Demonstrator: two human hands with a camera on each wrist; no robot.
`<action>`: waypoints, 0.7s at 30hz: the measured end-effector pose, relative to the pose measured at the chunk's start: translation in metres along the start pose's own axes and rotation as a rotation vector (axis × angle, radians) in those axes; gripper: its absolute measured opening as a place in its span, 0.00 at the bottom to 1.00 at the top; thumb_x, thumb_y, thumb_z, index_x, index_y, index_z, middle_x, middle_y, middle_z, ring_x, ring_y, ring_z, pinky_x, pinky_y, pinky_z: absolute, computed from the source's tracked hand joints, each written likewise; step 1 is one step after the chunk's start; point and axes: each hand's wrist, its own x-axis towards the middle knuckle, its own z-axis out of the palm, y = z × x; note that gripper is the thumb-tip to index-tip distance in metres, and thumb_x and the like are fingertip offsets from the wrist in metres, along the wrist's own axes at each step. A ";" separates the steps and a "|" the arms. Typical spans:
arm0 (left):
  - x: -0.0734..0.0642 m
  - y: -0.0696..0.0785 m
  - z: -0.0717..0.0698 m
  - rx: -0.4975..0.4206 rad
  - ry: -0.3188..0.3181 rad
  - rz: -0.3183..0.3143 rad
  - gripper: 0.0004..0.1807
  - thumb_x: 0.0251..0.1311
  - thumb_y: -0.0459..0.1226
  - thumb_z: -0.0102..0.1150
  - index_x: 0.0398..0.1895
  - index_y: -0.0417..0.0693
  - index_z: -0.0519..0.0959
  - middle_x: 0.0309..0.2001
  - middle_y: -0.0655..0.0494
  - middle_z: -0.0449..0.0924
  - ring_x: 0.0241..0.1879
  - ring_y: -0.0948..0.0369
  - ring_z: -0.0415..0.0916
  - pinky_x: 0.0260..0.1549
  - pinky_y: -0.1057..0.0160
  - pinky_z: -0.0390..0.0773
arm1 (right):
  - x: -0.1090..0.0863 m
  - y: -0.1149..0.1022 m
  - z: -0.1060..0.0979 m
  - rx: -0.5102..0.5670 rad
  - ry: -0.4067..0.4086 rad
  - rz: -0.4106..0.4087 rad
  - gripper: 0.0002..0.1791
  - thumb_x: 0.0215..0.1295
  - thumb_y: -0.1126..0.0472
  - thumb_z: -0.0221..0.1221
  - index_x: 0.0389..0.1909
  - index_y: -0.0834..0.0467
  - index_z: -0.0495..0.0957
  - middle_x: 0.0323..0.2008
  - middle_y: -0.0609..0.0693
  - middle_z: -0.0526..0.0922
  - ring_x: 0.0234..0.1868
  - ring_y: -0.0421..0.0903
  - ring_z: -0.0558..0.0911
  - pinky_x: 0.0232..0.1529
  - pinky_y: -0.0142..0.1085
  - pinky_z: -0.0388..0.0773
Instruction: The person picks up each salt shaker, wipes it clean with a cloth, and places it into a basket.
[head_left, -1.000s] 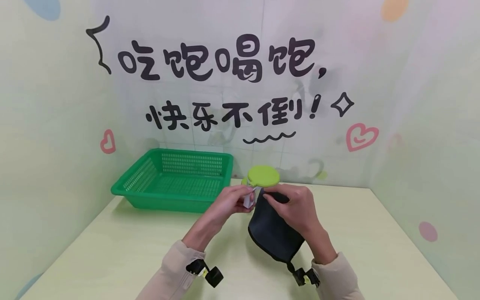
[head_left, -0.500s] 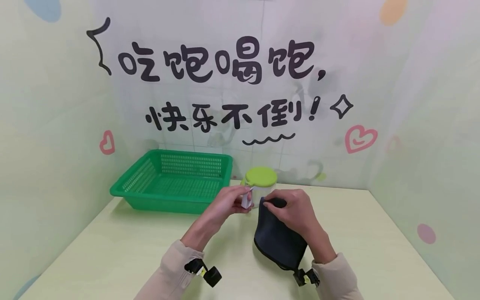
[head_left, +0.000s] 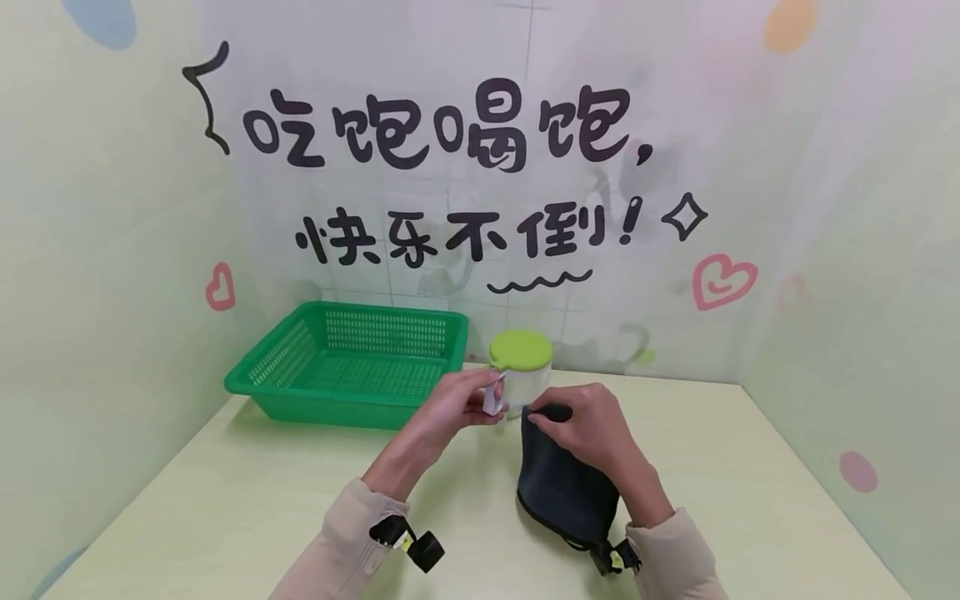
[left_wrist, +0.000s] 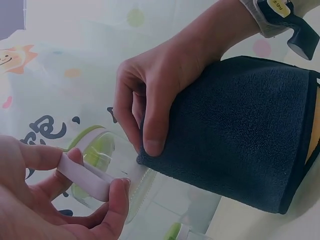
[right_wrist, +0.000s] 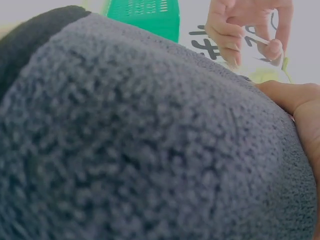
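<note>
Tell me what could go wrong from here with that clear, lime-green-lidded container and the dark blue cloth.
The clear, round container is held by its curved white handle in the left hand's fingers, so it might tilt or slip. The dark blue, fleecy cloth hangs from the right hand's pinch close to the container, so it could slip free or nudge it. A second clear, green-rimmed container, partly visible in the left wrist view, might get bumped.
</note>
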 end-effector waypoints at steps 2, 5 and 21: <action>0.001 0.001 0.000 0.000 -0.006 0.012 0.19 0.77 0.46 0.49 0.36 0.39 0.77 0.33 0.51 0.81 0.34 0.57 0.80 0.40 0.64 0.82 | 0.001 0.001 -0.002 0.005 0.008 0.006 0.06 0.55 0.61 0.75 0.32 0.46 0.90 0.29 0.40 0.91 0.31 0.39 0.88 0.36 0.37 0.83; 0.000 0.000 0.000 0.016 -0.015 0.014 0.18 0.76 0.45 0.49 0.35 0.39 0.77 0.32 0.52 0.81 0.33 0.57 0.80 0.40 0.64 0.82 | 0.003 -0.001 -0.003 0.022 0.017 -0.006 0.06 0.55 0.60 0.76 0.33 0.47 0.90 0.30 0.40 0.91 0.32 0.38 0.88 0.36 0.36 0.84; 0.001 -0.002 0.005 0.039 -0.005 -0.001 0.17 0.73 0.43 0.51 0.34 0.38 0.79 0.30 0.53 0.82 0.31 0.60 0.81 0.37 0.65 0.83 | 0.007 -0.007 -0.009 0.064 0.232 -0.081 0.11 0.52 0.65 0.77 0.36 0.54 0.90 0.33 0.46 0.92 0.36 0.41 0.91 0.37 0.37 0.85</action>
